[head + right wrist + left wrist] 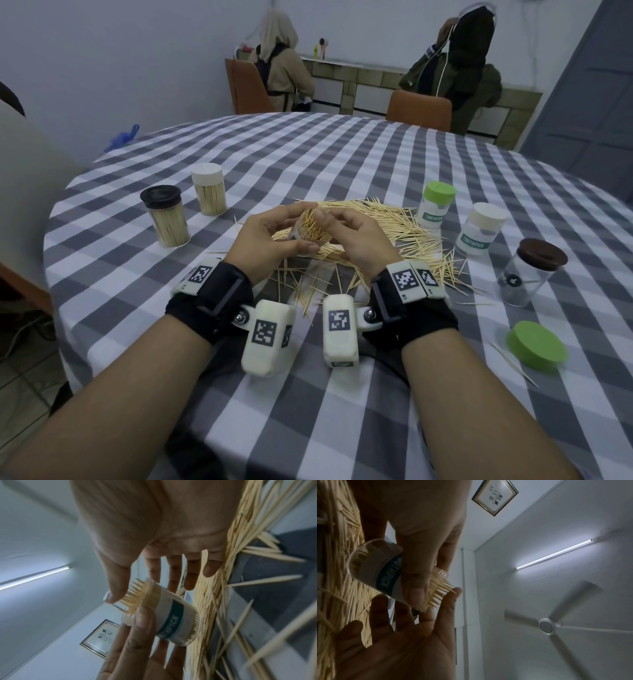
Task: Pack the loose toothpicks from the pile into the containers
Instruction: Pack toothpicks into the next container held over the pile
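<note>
Tilting the open container [308, 230] mouth-up over the pile [394, 236] on the desk [342, 154], the left hand [270, 240] has its grip curled round the barrel, probably for steadiness. The right hand [356, 240], grip spread, thumb on protruding tips, seems to be levelling them before the green lid [536, 346] goes on.

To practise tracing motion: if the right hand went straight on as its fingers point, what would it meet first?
Probably the toothpick tips jutting from the container the left hand holds; the right hand looks nearly on them.
</note>
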